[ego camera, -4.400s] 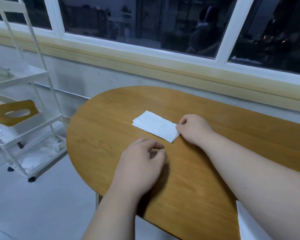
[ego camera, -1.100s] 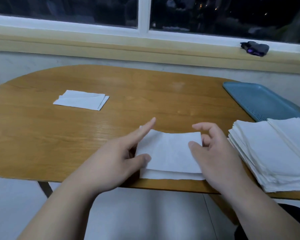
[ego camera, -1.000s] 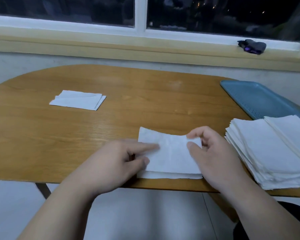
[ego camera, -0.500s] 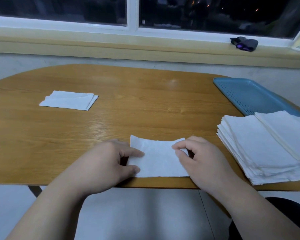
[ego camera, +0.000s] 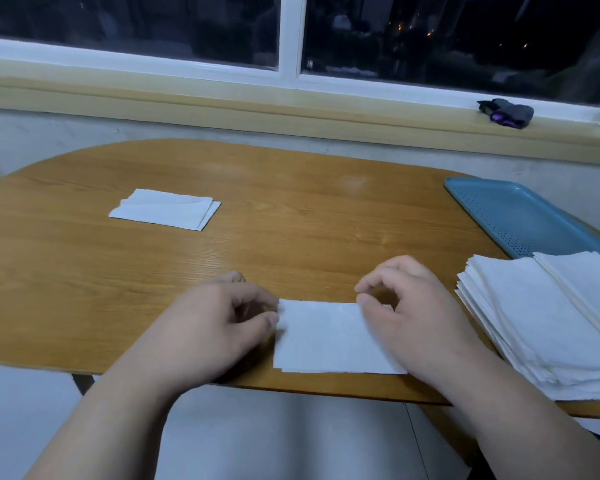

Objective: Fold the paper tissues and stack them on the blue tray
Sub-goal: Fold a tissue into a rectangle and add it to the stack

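Bare table (ego camera: 309, 220) between folded tissue (ego camera: 165, 209) and blue tray (ego camera: 520, 216); tissue stack (ego camera: 534, 323) blocks tray's near end.

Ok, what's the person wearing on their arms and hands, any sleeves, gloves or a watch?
Nothing visible. The left hand and right hand are bare, no gloves, rings or watch showing. The left forearm and right forearm are uncovered to the picture's edge, no sleeves in view.

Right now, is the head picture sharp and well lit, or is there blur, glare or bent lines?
Head view: dim, bluish light; window black with small lights; sill bows from the wide lens; tissue by the near edge sharp; faint sheen on the table.
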The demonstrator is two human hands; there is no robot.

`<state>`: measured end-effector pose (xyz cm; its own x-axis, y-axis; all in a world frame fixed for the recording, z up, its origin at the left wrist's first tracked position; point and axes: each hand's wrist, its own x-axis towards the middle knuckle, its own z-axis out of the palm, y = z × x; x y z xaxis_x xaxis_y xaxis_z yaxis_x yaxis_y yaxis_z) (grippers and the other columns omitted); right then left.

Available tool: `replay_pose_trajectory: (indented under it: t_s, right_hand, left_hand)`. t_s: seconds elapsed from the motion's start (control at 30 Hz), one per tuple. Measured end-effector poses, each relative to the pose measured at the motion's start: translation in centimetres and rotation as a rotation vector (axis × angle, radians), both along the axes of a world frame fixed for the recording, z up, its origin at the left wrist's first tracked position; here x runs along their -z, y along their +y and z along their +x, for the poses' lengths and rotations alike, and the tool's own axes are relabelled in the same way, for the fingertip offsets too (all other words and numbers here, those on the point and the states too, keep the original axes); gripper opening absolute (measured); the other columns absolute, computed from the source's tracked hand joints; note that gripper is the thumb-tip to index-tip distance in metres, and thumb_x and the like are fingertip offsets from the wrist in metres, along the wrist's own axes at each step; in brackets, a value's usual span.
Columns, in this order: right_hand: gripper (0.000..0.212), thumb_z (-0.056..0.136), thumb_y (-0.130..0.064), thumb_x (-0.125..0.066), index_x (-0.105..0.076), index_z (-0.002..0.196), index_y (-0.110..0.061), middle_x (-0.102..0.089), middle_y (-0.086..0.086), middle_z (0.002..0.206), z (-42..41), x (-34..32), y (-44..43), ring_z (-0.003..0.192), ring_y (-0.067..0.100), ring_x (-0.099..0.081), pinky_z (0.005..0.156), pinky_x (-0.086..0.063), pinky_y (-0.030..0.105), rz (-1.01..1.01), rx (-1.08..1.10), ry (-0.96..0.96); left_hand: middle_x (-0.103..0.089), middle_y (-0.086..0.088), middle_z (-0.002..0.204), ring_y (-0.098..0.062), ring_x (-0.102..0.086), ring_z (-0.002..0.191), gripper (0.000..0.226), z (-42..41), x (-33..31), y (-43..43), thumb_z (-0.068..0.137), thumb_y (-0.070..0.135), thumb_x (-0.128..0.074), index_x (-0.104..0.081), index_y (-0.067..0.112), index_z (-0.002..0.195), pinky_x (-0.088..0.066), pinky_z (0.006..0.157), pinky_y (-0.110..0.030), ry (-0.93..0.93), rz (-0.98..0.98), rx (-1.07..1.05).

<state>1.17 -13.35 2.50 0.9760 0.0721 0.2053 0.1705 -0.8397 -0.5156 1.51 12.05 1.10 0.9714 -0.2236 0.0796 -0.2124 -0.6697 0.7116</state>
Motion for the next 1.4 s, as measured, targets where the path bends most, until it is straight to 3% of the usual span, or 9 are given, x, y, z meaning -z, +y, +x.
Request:
replay_pose_trajectory:
  t_s: [0.3, 0.43, 0.57, 0.73, 0.9, 1.0, 1.07, 1.23, 1.4]
  right_hand:
    - [0.009, 0.093, -0.035, -0.061, -0.068, 0.092, -0.030, -0.054, -0.014, 0.101, 7.5, -1.6, 10.6, 0.097, 0.005, -0.048, 0.069, -0.033, 0.018, -0.052, -0.243, 0.052]
    - [0.008, 0.091, -0.034, -0.060, -0.068, 0.091, -0.030, -0.059, -0.008, 0.105, 12.4, -1.6, 15.1, 0.099, 0.014, -0.055, 0.079, -0.040, 0.027, -0.121, -0.238, 0.047]
    - [0.013, 0.091, -0.031, -0.058, -0.067, 0.100, -0.030, -0.056, -0.006, 0.107, 17.1, -0.9, 18.4, 0.103, 0.019, -0.056, 0.078, -0.039, 0.028, -0.192, -0.231, 0.042]
    - [0.024, 0.088, -0.027, -0.058, -0.064, 0.112, -0.028, -0.051, -0.003, 0.112, 21.5, -0.3, 21.7, 0.113, 0.024, -0.051, 0.089, -0.045, 0.035, -0.220, -0.224, 0.050]
    - [0.028, 0.089, -0.027, -0.055, -0.063, 0.116, -0.028, -0.051, 0.002, 0.130, 24.3, 0.1, 24.2, 0.126, 0.027, -0.045, 0.096, -0.042, 0.033, -0.280, -0.174, 0.104]
    - [0.012, 0.087, -0.023, -0.052, -0.062, 0.088, -0.030, -0.059, 0.001, 0.121, 25.3, 0.7, 25.0, 0.116, 0.027, -0.052, 0.086, -0.045, 0.031, -0.279, -0.161, 0.113]
    - [0.015, 0.086, -0.019, -0.050, -0.058, 0.076, -0.027, -0.063, -0.001, 0.110, 25.7, 0.8, 25.2, 0.105, 0.026, -0.056, 0.075, -0.044, 0.030, -0.248, -0.154, 0.093]
    - [0.015, 0.087, -0.018, -0.053, -0.062, 0.077, -0.025, -0.062, -0.007, 0.093, 25.7, 0.0, 24.8, 0.088, 0.020, -0.059, 0.065, -0.043, 0.030, -0.184, -0.153, 0.016]
    - [0.011, 0.088, -0.022, -0.055, -0.062, 0.080, -0.024, -0.064, -0.011, 0.086, 25.5, -0.9, 23.9, 0.086, 0.019, -0.060, 0.068, -0.047, 0.031, -0.150, -0.156, -0.001]
  left_hand:
    - [-0.058, 0.013, 0.086, 0.010, -0.052, 0.084, 0.012, 1.1, -0.3, 4.9, 0.090, 0.043, -0.065, -0.071, 0.037, 0.098, -0.036, 0.063, -0.006, -0.061, -0.032, -0.309]
    - [-0.058, 0.015, 0.087, 0.006, -0.055, 0.082, 0.013, 1.7, 0.0, 7.3, 0.091, 0.044, -0.063, -0.071, 0.037, 0.099, -0.035, 0.064, -0.010, -0.066, -0.047, -0.411]
    - [-0.057, 0.016, 0.087, 0.004, -0.055, 0.082, 0.016, 2.4, 0.4, 8.9, 0.091, 0.045, -0.062, -0.072, 0.036, 0.101, -0.036, 0.066, -0.013, -0.063, -0.078, -0.480]
    - [-0.056, 0.017, 0.087, 0.002, -0.056, 0.085, 0.019, 3.0, 0.6, 10.3, 0.091, 0.046, -0.060, -0.071, 0.037, 0.104, -0.041, 0.072, -0.020, -0.072, -0.113, -0.526]
    - [-0.056, 0.015, 0.085, 0.001, -0.057, 0.086, 0.019, 3.6, 0.9, 11.1, 0.091, 0.047, -0.061, -0.071, 0.039, 0.104, -0.045, 0.079, -0.023, -0.071, -0.161, -0.545]
    - [-0.056, 0.016, 0.087, 0.001, -0.057, 0.085, 0.019, 3.8, 0.9, 11.3, 0.091, 0.048, -0.060, -0.070, 0.039, 0.105, -0.047, 0.081, -0.024, -0.060, -0.178, -0.546]
    - [-0.056, 0.016, 0.088, 0.000, -0.058, 0.085, 0.020, 3.9, 0.9, 11.4, 0.091, 0.048, -0.059, -0.070, 0.039, 0.105, -0.047, 0.082, -0.024, -0.062, -0.189, -0.546]
    - [-0.057, 0.016, 0.087, 0.000, -0.058, 0.086, 0.020, 4.2, 0.9, 11.2, 0.091, 0.047, -0.060, -0.071, 0.038, 0.105, -0.047, 0.082, -0.024, -0.075, -0.193, -0.539]
    - [-0.057, 0.015, 0.087, 0.000, -0.058, 0.085, 0.019, 4.2, 0.9, 10.7, 0.091, 0.047, -0.061, -0.071, 0.038, 0.103, -0.048, 0.084, -0.026, -0.066, -0.196, -0.526]
